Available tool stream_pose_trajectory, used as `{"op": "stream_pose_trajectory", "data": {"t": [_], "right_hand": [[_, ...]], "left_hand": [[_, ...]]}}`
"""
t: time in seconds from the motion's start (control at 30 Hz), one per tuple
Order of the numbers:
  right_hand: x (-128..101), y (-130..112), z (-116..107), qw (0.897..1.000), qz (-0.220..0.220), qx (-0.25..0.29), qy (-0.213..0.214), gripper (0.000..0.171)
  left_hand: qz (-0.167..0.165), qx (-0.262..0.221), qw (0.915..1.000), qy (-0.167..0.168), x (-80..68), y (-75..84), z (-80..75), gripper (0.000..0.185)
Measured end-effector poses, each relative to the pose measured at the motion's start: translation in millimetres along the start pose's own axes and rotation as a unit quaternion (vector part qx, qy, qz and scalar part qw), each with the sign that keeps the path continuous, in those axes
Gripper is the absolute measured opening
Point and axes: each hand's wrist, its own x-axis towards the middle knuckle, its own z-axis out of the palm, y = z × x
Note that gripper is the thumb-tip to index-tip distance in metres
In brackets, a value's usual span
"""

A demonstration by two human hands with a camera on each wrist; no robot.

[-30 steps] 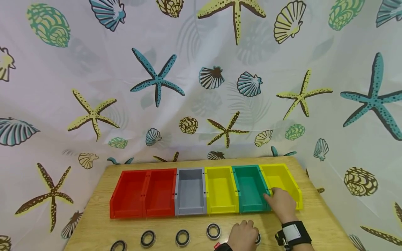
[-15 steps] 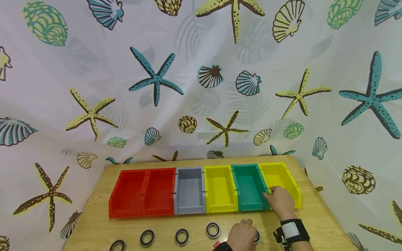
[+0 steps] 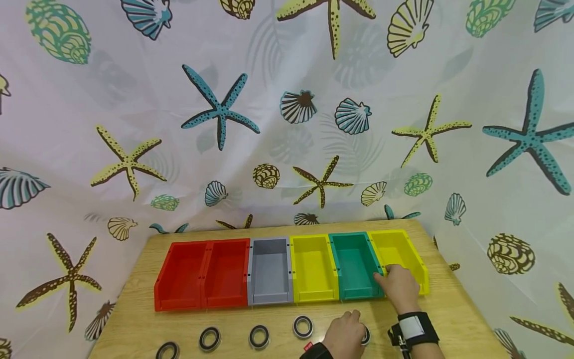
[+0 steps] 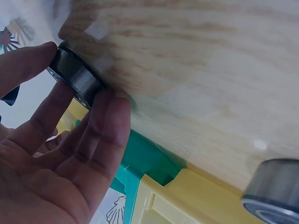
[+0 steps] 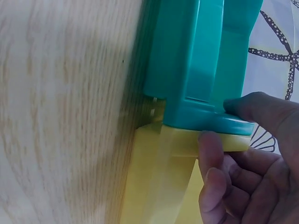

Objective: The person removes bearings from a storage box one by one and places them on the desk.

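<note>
The left hand (image 3: 343, 335) pinches a bearing (image 4: 78, 78) between thumb and fingertips; in the head view it sits at three o'clock from the knuckles. At two o'clock, the right hand (image 3: 400, 286) grips the adjoining walls of the green bin (image 3: 356, 264) and the end yellow bin (image 3: 396, 248), thumb on green. Four loose bearings (image 3: 296, 326) lie toward nine o'clock on the table (image 3: 453, 324).

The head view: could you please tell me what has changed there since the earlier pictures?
Nothing visibly moved; the picture only drifted slightly up and left. The left hand stays on its ring, the right hand where the green bin meets the end yellow bin; four other rings lie as before.
</note>
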Motion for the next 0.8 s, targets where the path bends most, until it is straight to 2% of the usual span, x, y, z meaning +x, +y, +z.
{"op": "stream_pose_trajectory", "data": {"t": [0.2, 0.4, 0.47, 0.6, 0.8], "right_hand": [[-2.4, -0.9, 1.1, 1.0, -0.004, 0.001, 0.005, 0.051], [-2.4, -0.4, 2.0, 1.0, -0.003, 0.003, -0.002, 0.051], [-2.0, 0.1, 2.3, 1.0, -0.002, 0.003, -0.001, 0.05], [-0.9, 0.9, 1.7, 1.0, -0.004, 0.003, 0.001, 0.049], [0.0, 2.4, 1.4, 1.0, -0.001, 0.005, 0.0, 0.05]], "left_hand": [[0.01, 0.003, 0.9999, -0.007, 1.6, -2.1, 2.7, 0.018], [0.027, -0.006, 0.9996, 0.011, 0.6, -2.2, -3.0, 0.029], [0.032, -0.015, 0.9992, 0.017, 0.6, -2.0, -8.7, 0.03], [0.039, -0.028, 0.9981, 0.037, 4.1, -1.6, -25.8, 0.018], [0.058, -0.012, 0.9949, 0.082, 13.4, -4.3, -53.1, 0.017]]}}
